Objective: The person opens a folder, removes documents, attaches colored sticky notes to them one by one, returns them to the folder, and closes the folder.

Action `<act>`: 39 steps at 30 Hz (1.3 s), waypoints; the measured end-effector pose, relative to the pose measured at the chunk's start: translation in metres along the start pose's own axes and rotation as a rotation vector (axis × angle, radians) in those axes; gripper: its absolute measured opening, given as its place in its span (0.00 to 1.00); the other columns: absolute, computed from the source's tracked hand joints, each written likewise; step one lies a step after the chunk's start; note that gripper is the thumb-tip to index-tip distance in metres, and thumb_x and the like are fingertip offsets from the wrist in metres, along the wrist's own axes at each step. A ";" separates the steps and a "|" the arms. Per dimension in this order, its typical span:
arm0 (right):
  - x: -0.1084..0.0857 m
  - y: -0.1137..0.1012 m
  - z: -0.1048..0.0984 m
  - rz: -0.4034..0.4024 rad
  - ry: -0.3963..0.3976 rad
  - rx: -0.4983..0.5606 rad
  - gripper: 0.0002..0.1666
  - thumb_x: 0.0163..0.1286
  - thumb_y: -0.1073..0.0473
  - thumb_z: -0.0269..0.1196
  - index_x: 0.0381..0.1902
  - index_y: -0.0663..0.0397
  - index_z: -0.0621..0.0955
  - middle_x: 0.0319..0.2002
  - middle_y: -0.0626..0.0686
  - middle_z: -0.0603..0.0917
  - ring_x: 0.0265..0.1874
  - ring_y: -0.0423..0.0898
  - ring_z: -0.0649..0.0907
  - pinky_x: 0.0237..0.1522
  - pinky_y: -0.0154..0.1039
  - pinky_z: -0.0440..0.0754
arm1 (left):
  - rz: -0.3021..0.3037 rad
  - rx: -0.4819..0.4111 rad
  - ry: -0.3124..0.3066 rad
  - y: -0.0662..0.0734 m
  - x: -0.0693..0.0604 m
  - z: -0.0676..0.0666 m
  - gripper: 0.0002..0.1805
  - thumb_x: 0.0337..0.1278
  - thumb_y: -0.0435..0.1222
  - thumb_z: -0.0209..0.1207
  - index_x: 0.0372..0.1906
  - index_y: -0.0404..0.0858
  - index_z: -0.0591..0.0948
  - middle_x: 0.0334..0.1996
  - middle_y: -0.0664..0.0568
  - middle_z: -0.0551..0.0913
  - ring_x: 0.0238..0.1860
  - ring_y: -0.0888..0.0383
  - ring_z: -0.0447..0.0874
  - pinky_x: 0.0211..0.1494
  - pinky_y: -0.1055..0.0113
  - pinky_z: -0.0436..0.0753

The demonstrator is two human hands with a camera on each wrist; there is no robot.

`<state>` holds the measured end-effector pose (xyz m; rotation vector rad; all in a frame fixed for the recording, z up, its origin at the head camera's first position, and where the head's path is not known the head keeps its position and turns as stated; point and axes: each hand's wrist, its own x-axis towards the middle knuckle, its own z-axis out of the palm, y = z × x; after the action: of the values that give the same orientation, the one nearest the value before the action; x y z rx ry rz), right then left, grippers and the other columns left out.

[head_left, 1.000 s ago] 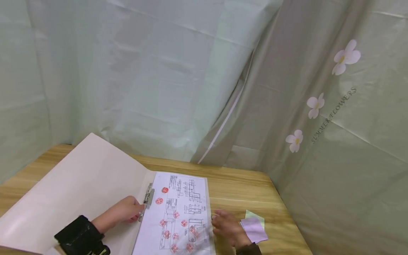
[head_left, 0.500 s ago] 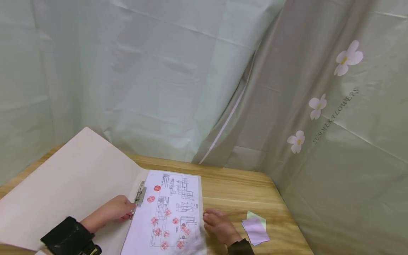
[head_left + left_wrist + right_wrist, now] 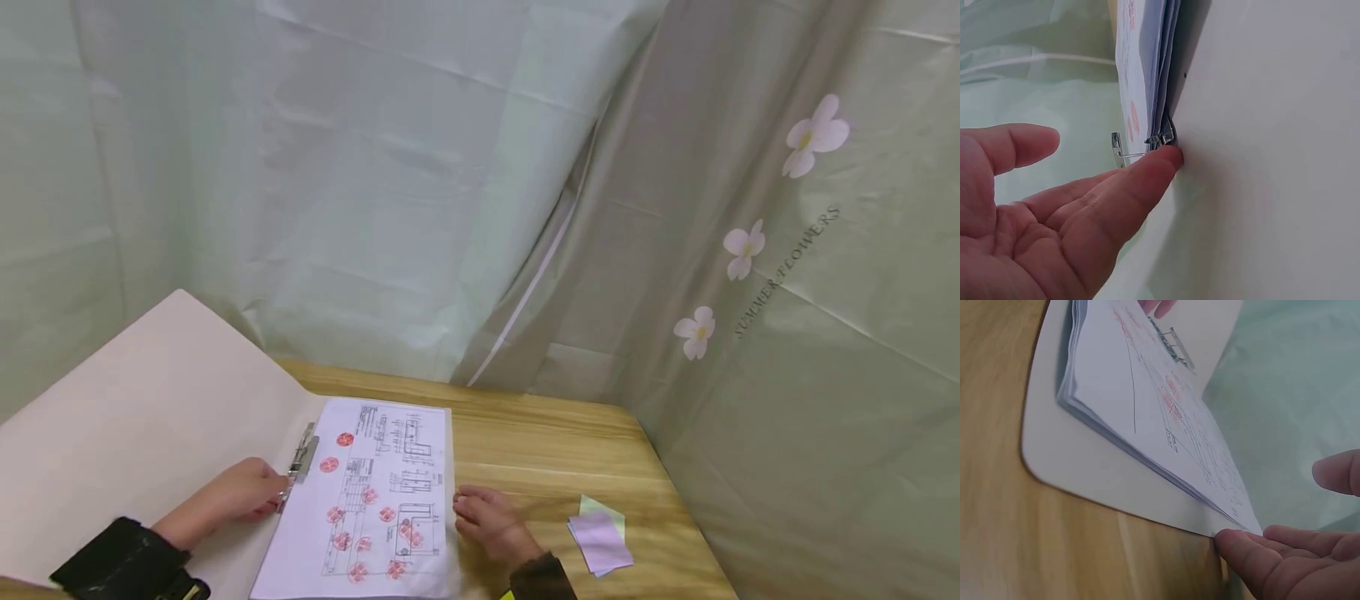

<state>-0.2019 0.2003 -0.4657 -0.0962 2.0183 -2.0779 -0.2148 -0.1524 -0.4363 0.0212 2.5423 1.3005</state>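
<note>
Cream folder [image 3: 172, 417] lay open on the table [image 3: 540, 450] between the two hands, its bare cover spread under and beyond the left one. Inside, next to the right hand, was a stack of papers [image 3: 360, 525], top sheet covered in line drawings and red stamps. A metal clip [image 3: 302, 454] sat along the papers' edge by the left fingers; couldn't tell if it was actually clamping them.

Left hand [image 3: 243, 490] had its fingertips right at the end of the clip, fingers fairly straight, thumb well off them, so not pinching. Right hand [image 3: 495, 525] had straight fingers touching the folder's outer edge, thumb apart too.

Compared with a second earlier, the folder had slid leftward and both hands went along. The slips [image 3: 602, 542] right of the right hand hadn't budged, so that gap got wider.
</note>
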 end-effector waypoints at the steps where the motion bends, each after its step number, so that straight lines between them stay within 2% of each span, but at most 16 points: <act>1: 0.001 0.000 0.002 -0.008 -0.003 -0.012 0.23 0.64 0.68 0.52 0.51 0.83 0.66 0.44 0.63 0.76 0.46 0.53 0.75 0.47 0.45 0.74 | 0.002 0.003 0.000 -0.002 0.000 -0.002 0.13 0.57 0.35 0.52 0.25 0.29 0.78 0.17 0.50 0.71 0.19 0.57 0.69 0.24 0.67 0.72; 3: 0.002 0.000 0.007 -0.027 -0.012 -0.038 0.23 0.64 0.68 0.52 0.51 0.83 0.66 0.46 0.65 0.75 0.47 0.54 0.75 0.47 0.45 0.74 | 0.004 0.005 0.002 -0.007 0.001 -0.005 0.13 0.57 0.35 0.52 0.24 0.30 0.78 0.16 0.50 0.71 0.19 0.58 0.69 0.24 0.67 0.72; 8: 0.008 0.003 0.017 -0.047 -0.018 -0.007 0.22 0.63 0.68 0.52 0.50 0.83 0.67 0.46 0.66 0.75 0.46 0.55 0.75 0.46 0.45 0.75 | 0.000 0.023 -0.023 -0.017 0.002 -0.017 0.15 0.58 0.38 0.53 0.28 0.26 0.77 0.20 0.50 0.72 0.23 0.57 0.71 0.28 0.66 0.75; 13: 0.012 0.004 0.027 -0.045 -0.023 0.035 0.21 0.63 0.69 0.53 0.50 0.83 0.67 0.44 0.64 0.76 0.45 0.53 0.75 0.46 0.44 0.75 | -0.004 0.025 -0.046 -0.024 0.002 -0.027 0.18 0.59 0.39 0.53 0.31 0.23 0.75 0.23 0.49 0.73 0.26 0.56 0.72 0.33 0.64 0.78; 26: 0.021 0.003 0.056 -0.015 -0.023 0.131 0.21 0.62 0.69 0.54 0.49 0.82 0.67 0.42 0.61 0.75 0.44 0.51 0.75 0.47 0.44 0.74 | -0.035 -0.029 -0.056 -0.043 -0.001 -0.049 0.21 0.62 0.39 0.51 0.33 0.19 0.73 0.24 0.49 0.75 0.27 0.55 0.74 0.33 0.63 0.78; 33: 0.027 0.001 0.069 0.008 -0.007 0.117 0.19 0.62 0.70 0.54 0.48 0.81 0.69 0.39 0.58 0.75 0.40 0.47 0.76 0.45 0.44 0.75 | -0.065 -0.029 -0.062 -0.052 0.001 -0.061 0.23 0.63 0.41 0.50 0.35 0.17 0.73 0.25 0.50 0.76 0.27 0.56 0.75 0.32 0.63 0.78; 39: 0.032 0.003 0.075 0.017 0.013 0.111 0.18 0.62 0.71 0.54 0.48 0.80 0.70 0.39 0.58 0.75 0.39 0.47 0.76 0.43 0.43 0.76 | -0.055 -0.061 -0.064 -0.060 0.003 -0.067 0.28 0.62 0.41 0.50 0.39 0.12 0.68 0.26 0.49 0.77 0.28 0.54 0.78 0.33 0.62 0.79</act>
<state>-0.2166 0.1202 -0.4694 -0.0458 1.8995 -2.1808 -0.2277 -0.2407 -0.4471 -0.0189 2.4315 1.3347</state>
